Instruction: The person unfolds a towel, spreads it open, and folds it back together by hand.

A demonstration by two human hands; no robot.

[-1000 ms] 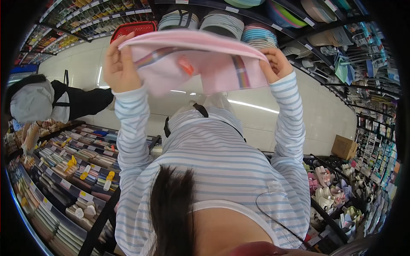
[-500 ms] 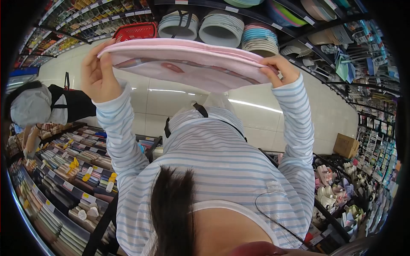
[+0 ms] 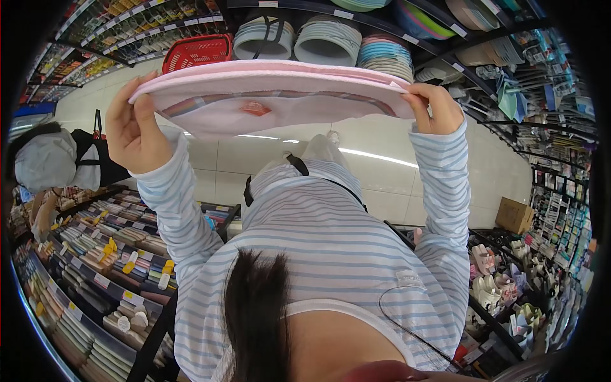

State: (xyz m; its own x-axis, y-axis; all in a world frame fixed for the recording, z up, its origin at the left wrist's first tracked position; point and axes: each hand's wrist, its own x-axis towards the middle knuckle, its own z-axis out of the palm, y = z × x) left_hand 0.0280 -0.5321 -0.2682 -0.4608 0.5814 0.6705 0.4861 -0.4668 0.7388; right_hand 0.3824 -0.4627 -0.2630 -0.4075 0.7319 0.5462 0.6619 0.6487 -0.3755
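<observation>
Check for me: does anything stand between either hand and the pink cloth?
Nothing visible does. The left hand and right hand each pinch the pink cloth directly, at opposite ends. The red basket and pale tubs show past its far edge, not between. Fingertips behind the cloth are hidden.

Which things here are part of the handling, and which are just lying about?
In hand:
- pink cloth, with red tag
- left hand and right hand, gripping opposite ends

Just around:
- red basket
- cardboard box
- shoes
</observation>
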